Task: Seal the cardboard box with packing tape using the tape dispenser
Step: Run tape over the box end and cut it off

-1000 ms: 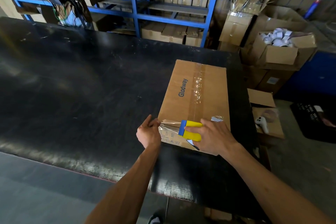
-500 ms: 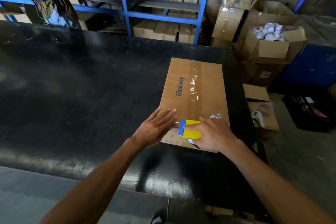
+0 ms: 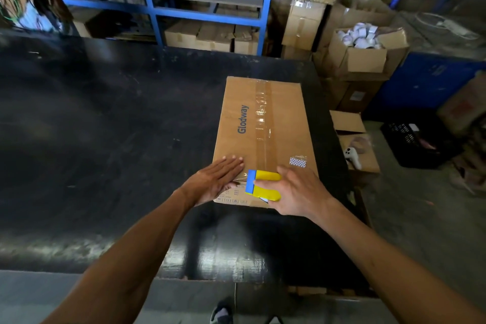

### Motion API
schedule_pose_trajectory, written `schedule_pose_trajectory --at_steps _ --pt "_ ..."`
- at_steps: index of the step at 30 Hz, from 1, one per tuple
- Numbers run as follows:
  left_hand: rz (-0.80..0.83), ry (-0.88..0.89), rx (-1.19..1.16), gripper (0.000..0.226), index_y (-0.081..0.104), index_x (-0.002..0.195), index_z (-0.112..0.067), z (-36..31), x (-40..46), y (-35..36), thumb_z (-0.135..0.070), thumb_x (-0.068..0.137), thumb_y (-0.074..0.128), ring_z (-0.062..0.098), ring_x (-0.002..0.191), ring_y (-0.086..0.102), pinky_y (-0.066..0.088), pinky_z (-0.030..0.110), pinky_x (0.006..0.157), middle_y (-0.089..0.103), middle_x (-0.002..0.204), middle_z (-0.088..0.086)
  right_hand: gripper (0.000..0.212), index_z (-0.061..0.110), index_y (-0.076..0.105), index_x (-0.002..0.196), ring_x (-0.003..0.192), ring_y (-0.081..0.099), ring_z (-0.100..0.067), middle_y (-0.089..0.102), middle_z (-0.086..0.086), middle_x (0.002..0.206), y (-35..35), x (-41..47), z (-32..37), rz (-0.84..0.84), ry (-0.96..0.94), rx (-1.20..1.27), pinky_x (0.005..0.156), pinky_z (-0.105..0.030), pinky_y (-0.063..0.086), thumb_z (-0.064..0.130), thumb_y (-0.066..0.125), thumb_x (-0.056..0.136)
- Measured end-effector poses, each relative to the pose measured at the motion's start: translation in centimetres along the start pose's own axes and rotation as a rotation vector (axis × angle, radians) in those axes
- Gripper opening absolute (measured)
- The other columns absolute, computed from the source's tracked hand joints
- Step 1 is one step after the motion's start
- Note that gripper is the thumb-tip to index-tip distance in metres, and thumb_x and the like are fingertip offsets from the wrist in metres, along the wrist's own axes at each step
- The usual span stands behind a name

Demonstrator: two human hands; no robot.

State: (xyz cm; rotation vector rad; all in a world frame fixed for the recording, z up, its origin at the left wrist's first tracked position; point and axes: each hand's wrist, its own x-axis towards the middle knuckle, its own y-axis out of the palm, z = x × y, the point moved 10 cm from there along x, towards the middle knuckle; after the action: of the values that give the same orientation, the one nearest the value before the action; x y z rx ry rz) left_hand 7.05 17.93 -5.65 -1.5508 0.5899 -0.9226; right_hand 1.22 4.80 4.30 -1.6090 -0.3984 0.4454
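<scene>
Two hands: both at near end of cardboard box (image 3: 265,123)
Box: closed, flat on black surface (image 3: 105,139), near its right edge; contents hidden
Tape (image 3: 265,118): clear strip along lid's centre seam
Left hand (image 3: 214,183): spread flat, palm pressed on lid's near left corner
Right hand (image 3: 294,193): closed around yellow-blue tape dispenser (image 3: 260,184)
Open carton (image 3: 365,58) beyond surface: white rolls (image 3: 357,35), possibly tape

Open tabletop (image 3: 105,139) left of and beyond the cardboard box (image 3: 284,113); the right edge is hemmed by stacked cartons (image 3: 363,60); both hands (image 3: 215,181) (image 3: 297,189) occupy the box's near end.
</scene>
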Motion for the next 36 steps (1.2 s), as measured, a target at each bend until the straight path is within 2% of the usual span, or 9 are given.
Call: schedule_pose_trajectory --at_steps 6,11,17,22,25,27,30,34,36 --pt "-0.036 -0.018 -0.024 0.057 0.033 0.153 -0.01 0.4 -0.2 0.1 -0.045 0.107 0.028 0.025 0.147 0.035 0.031 0.043 0.119 0.038 0.158 0.009 0.064 0.044 0.063 0.126 0.068 0.063 -0.025 0.062 -0.007 0.089 -0.1 -2.3 -2.4 0.048 0.039 -0.045 0.05 -0.031 0.049 0.051 0.082 0.064" --pt "-0.039 0.021 0.002 0.058 0.03 0.154 -0.009 0.4 -0.2 0.6 -0.044 0.108 0.025 0.025 0.149 0.03 0.025 0.043 0.122 0.033 0.16 0.01 0.062 0.042 0.058 0.132 0.073 0.062 -0.024 0.061 -0.007 0.1 0.8 -4.4 -4.7 0.085 0.017 -0.057 0.049 -0.032 0.049 0.053 0.076 0.074" --pt "0.077 0.133 -0.007 0.064 0.007 0.158 -0.006 0.6 -0.3 1.1 -0.043 0.108 0.022 0.024 0.155 0.005 0.014 0.044 0.125 0.01 0.167 0.012 0.064 0.041 0.067 0.121 0.08 0.068 -0.028 0.065 -0.011 0.103 1.7 -3.4 -4.1 0.097 0.031 -0.147 0.05 -0.033 0.049 0.049 0.086 0.06" --pt "0.006 0.176 0.107 0.065 0.018 0.156 -0.002 -1.5 1.1 -1.5 -0.044 0.107 0.024 0.03 0.153 0.015 0.013 0.046 0.125 0.019 0.164 0.015 0.056 0.051 0.048 0.137 0.103 0.061 -0.028 0.057 -0.007 0.127 1.4 -2.8 -4.6 0.136 0.051 -0.114 0.074 -0.039 0.049 0.054 0.062 0.083" --pt "-0.052 0.216 0.116 0.065 0.025 0.154 0.002 -4.4 4.5 -2.0 -0.043 0.108 0.026 0.033 0.152 0.018 0.015 0.046 0.125 0.024 0.162 0.019 0.055 0.054 0.043 0.138 0.109 0.06 -0.027 0.055 -0.005 0.131 0.9 -2.7 -4.7 0.113 0.053 -0.097 0.079 -0.037 0.048 0.055 0.058 0.086" --pt "-0.024 0.206 0.109 0.065 0.03 0.152 0.003 -5.1 6.2 -1.0 -0.045 0.108 0.022 0.033 0.15 0.024 0.024 0.047 0.122 0.03 0.16 0.019 0.055 0.055 0.041 0.14 0.111 0.059 -0.027 0.053 -0.004 0.133 1.0 -2.8 -4.8 0.111 0.049 -0.106 0.081 -0.037 0.047 0.056 0.056 0.086" --pt "0.007 0.163 0.108 0.065 0.034 0.151 0.003 -4.7 6.1 0.8 -0.045 0.107 0.027 0.031 0.148 0.03 0.035 0.046 0.117 0.034 0.159 0.018 0.056 0.052 0.048 0.136 0.105 0.063 -0.029 0.058 -0.008 0.128 1.2 -2.9 -4.5 0.109 0.025 -0.114 0.075 -0.037 0.05 0.054 0.063 0.082" --pt "-0.037 0.179 0.108 0.067 0.037 0.149 0.004 -4.8 6.2 0.4 -0.045 0.104 0.041 0.032 0.147 0.033 0.037 0.047 0.116 0.035 0.157 0.019 0.062 0.043 0.07 0.115 0.072 0.068 -0.029 0.067 -0.011 0.096 1.6 -3.4 -4.6 0.092 0.04 -0.12 0.049 -0.034 0.051 0.046 0.086 0.054" --pt "-0.051 0.176 0.119 0.068 0.038 0.149 0.005 -4.6 6.2 0.4 -0.046 0.104 0.041 0.032 0.147 0.033 0.037 0.047 0.115 0.036 0.157 0.02 0.064 0.042 0.07 0.116 0.07 0.067 -0.029 0.066 -0.011 0.094 1.8 -3.5 -4.5 0.076 0.02 -0.104 0.049 -0.035 0.051 0.046 0.086 0.055"
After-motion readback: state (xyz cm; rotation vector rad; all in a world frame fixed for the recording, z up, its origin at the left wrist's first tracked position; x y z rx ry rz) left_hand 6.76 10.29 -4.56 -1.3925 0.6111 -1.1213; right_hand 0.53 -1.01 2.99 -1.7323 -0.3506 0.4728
